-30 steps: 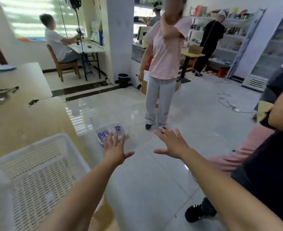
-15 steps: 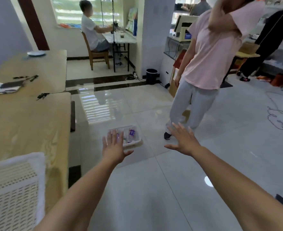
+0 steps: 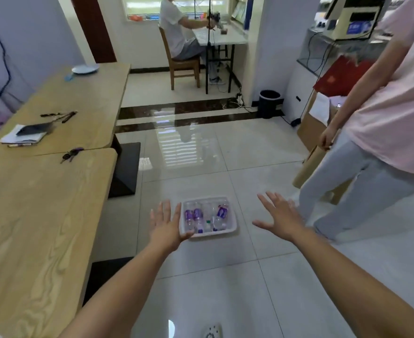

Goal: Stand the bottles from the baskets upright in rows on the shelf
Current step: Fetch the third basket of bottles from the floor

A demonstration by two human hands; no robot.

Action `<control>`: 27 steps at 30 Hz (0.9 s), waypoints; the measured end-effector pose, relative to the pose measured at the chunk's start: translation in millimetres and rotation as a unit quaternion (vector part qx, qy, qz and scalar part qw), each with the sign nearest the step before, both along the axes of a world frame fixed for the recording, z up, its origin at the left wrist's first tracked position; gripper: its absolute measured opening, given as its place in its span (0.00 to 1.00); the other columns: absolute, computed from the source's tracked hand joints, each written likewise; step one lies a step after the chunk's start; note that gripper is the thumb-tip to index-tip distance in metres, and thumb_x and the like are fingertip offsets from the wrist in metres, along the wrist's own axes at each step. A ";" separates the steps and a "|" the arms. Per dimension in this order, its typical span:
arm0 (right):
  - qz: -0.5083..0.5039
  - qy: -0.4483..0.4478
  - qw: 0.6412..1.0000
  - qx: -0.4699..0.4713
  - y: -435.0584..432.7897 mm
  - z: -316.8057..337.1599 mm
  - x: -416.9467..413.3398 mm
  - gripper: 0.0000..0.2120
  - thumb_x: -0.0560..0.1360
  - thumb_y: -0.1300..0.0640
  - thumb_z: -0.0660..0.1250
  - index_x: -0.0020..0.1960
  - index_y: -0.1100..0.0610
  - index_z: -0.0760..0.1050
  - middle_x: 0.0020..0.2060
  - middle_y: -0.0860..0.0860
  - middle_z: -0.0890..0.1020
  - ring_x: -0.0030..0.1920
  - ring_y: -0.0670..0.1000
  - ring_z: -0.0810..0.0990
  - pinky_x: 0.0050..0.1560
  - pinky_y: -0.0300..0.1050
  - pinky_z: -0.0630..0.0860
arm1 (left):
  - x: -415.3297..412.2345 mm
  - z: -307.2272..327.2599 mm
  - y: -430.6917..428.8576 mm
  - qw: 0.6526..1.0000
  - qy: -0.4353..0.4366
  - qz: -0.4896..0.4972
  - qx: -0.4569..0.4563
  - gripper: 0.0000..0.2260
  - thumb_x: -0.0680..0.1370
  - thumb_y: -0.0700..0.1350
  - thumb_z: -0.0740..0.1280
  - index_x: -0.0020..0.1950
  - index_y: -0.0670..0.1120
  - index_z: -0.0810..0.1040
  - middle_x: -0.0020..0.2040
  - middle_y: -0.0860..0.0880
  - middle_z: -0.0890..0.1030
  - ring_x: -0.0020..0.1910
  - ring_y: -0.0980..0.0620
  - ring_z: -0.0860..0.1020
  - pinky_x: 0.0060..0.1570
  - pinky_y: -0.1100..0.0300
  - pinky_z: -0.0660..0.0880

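Observation:
A white basket (image 3: pixel 232 222) sits on the tiled floor ahead of me. Several clear bottles with purple labels (image 3: pixel 193 215) lie inside it. My left hand (image 3: pixel 166 225) is stretched out with straight fingers and covers the basket's left edge in the view. My right hand (image 3: pixel 281 217) is spread open to the right of the basket, apart from it. Neither hand holds anything. No shelf is in view.
Two wooden tables (image 3: pixel 37 191) run along the left, with keys (image 3: pixel 70 154) and a notebook on them. A person in a pink shirt (image 3: pixel 381 123) stands close on the right. Another person sits at a desk at the back. A black bin (image 3: pixel 269 103) stands by the pillar.
The view has swung left and closer to the basket. The empty white basket on the table has left the view. Both hands stay outstretched and open, now flanking the floor basket.

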State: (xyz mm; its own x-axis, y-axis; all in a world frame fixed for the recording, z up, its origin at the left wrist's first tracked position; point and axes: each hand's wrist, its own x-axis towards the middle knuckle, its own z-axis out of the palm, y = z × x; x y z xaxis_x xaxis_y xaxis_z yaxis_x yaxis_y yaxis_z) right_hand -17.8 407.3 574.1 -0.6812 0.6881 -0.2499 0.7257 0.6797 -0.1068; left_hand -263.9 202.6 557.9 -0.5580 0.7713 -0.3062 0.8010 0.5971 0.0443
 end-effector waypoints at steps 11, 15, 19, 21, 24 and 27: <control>-0.072 0.014 0.993 -0.093 157.7 -136.6 -103.6 0.43 0.72 0.28 0.53 0.77 0.44 0.38 0.77 0.47 0.40 0.76 0.50 0.37 0.74 0.55 0.38 | -127.7 -112.1 170.2 0.999 -0.001 0.010 -0.051 0.42 0.76 0.69 0.53 0.77 0.50 0.33 0.77 0.42 0.33 0.75 0.42 0.33 0.72 0.44 0.34; -0.075 0.025 0.992 -0.097 187.7 -248.7 -145.4 0.52 0.61 0.18 0.39 0.76 0.46 0.35 0.77 0.48 0.39 0.76 0.51 0.37 0.74 0.55 0.38 | -162.4 -222.5 213.5 0.999 0.000 -0.010 -0.041 0.42 0.75 0.70 0.51 0.77 0.48 0.36 0.77 0.41 0.36 0.76 0.42 0.35 0.67 0.49 0.25; -0.104 0.046 0.989 -0.097 199.8 -395.4 -177.8 0.54 0.56 0.18 0.26 0.76 0.44 0.34 0.77 0.50 0.43 0.76 0.51 0.38 0.73 0.55 0.37 | -194.8 -365.2 252.9 0.998 -0.031 -0.019 -0.052 0.48 0.67 0.77 0.38 0.78 0.47 0.49 0.77 0.39 0.50 0.76 0.39 0.51 0.70 0.46 0.31; -0.112 0.046 0.986 -0.118 201.2 -468.4 -192.2 0.47 0.64 0.20 0.33 0.76 0.44 0.38 0.77 0.53 0.50 0.76 0.53 0.44 0.74 0.54 0.41 | -215.7 -441.3 269.8 0.998 -0.049 -0.006 -0.048 0.44 0.70 0.74 0.44 0.77 0.46 0.56 0.76 0.38 0.59 0.73 0.37 0.60 0.72 0.42 0.48; -0.072 0.015 0.990 -0.121 200.8 -588.7 -218.4 0.44 0.70 0.24 0.39 0.77 0.50 0.52 0.75 0.55 0.58 0.74 0.56 0.55 0.71 0.55 0.45 | -248.9 -550.6 286.3 0.999 -0.022 -0.024 -0.027 0.46 0.67 0.75 0.45 0.77 0.49 0.39 0.76 0.45 0.38 0.76 0.43 0.39 0.72 0.44 0.39; 0.016 0.024 0.997 -0.078 191.9 -683.2 -243.4 0.45 0.69 0.25 0.48 0.77 0.52 0.54 0.76 0.57 0.56 0.75 0.58 0.54 0.71 0.58 0.48 | -281.7 -642.2 296.6 0.998 0.033 -0.059 0.015 0.45 0.66 0.76 0.38 0.77 0.51 0.39 0.77 0.47 0.37 0.76 0.44 0.38 0.72 0.45 0.38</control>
